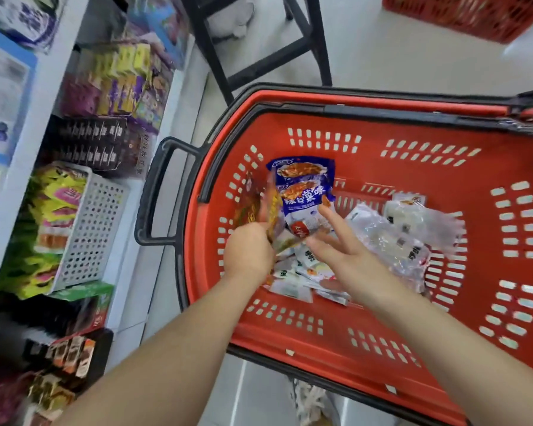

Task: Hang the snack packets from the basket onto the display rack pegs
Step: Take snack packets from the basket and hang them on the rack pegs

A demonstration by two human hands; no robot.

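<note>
Shop aisle, red basket [351, 99]: left hand [248, 252] grips packets [302, 195], probably light, slippery; right hand [348, 256] fingers [330, 215] splayed; I'd pinch top seals.

Pale tiled floor [366, 56] runs beside a white shop shelf unit [42, 106] stocked with colourful boxed goods [126, 84] and a white perforated plastic bin [96, 229], a black metal stool frame [259, 63] and a red slatted plastic crate [462, 13] standing beyond.
</note>
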